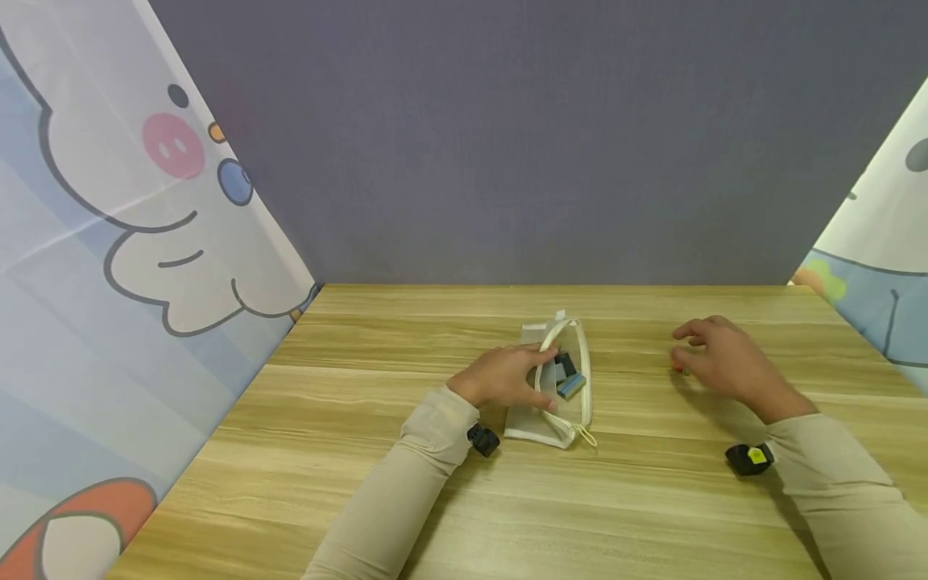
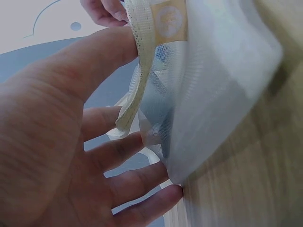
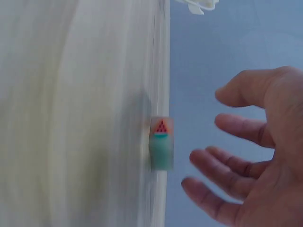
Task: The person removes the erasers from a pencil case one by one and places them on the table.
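My left hand (image 1: pixel 503 375) holds a white mesh pouch (image 1: pixel 532 431) by its rim, thumb and fingers spread along the mouth. The pouch lies on the table with its mouth gaping to the right. Inside it are several small blocks, among them a blue-striped one (image 1: pixel 571 386) and a black one (image 1: pixel 566 364). Further right, my right hand (image 1: pixel 728 362) hovers with fingers loosely bent and apart. Close by its fingertips, a small orange and green block (image 3: pixel 161 146) with a watermelon picture sits on the table, not touched in the right wrist view.
The wood-grain table (image 1: pixel 326 451) runs back to a grey upright panel (image 1: pixel 536 145). Cartoon-printed sheets (image 1: pixel 72 338) hang at both sides. A yellowish drawstring (image 1: pixel 586 435) trails from the pouch's near corner. Each wrist wears a small black camera (image 1: pixel 483 440).
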Available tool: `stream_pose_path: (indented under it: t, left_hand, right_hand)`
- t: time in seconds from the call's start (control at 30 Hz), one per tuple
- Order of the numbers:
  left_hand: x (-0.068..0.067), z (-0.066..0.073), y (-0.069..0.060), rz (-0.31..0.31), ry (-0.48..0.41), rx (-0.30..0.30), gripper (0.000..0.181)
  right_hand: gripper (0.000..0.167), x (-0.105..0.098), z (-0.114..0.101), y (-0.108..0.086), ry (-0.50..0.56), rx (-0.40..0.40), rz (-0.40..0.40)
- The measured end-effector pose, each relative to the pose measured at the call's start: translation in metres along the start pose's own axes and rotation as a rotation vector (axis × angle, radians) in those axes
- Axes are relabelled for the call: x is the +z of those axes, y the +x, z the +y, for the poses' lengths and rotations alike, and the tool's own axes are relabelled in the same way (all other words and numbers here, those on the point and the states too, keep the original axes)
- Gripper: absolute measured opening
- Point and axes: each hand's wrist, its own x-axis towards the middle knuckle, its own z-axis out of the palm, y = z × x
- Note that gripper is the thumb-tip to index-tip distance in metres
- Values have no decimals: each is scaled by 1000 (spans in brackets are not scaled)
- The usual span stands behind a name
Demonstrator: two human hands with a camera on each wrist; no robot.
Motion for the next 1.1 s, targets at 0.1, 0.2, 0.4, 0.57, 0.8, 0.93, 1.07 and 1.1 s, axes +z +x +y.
stream_pose_path:
  t: [0.1, 0.2, 0.4, 0.57, 0.8, 0.93, 1.07, 1.1]
  left_hand:
    - [0, 0, 0, 1, 5, 1, 85]
    - [-1, 0, 0, 2, 2, 2, 85]
    - [-1, -2, -1, -3, -4, 2, 85]
    - [1, -4, -1, 5, 0, -3, 86]
    - [2, -4, -1, 7, -17, -4, 86]
    - [2, -3, 0, 2, -27, -2, 86]
    - [1, -2, 1, -4, -44, 2, 86]
    - [1, -1, 1, -4, -48, 3, 86]
  right_hand:
    - [35, 3, -8, 0, 29, -13, 18]
    - [34, 6, -16, 2, 51, -23, 12]
    - [33, 14, -30, 5, 82, -23, -31]
    - [30, 21, -38, 7, 89, -33, -59]
    - [24, 29, -45, 7, 123, -53, -61]
    - [24, 33, -46, 7, 139, -52, -73]
    - [23, 35, -49, 6, 139, -62, -75]
    - [23, 35, -50, 6, 136, -65, -73]
